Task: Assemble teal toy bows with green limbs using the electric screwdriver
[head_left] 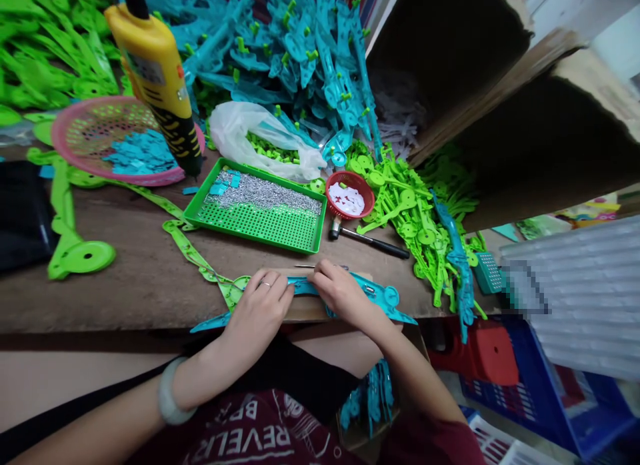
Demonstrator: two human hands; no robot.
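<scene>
A long blue plastic part [300, 286] lies along the table's front edge, with a small metal spring [369, 290] near its right end. My left hand [263, 301], with a ring and a pale bangle on the wrist, is closed over the left-middle of this part. At its middle my right hand [340, 291] has its fingertips pinched together; whatever is between them is hidden. Beneath the left hand, a green plastic part [233, 291] touches the blue one. A thin metal tool [304, 266] lies just behind the fingers.
A green tray [255, 238] holds small silvery pieces. Beside it are a red bowl [369, 208] of white pieces and a hammer [375, 243]. A yellow power screwdriver [155, 71] hangs over a pink basket [75, 165]. Green parts [415, 225] and blue parts [300, 51] are heaped behind.
</scene>
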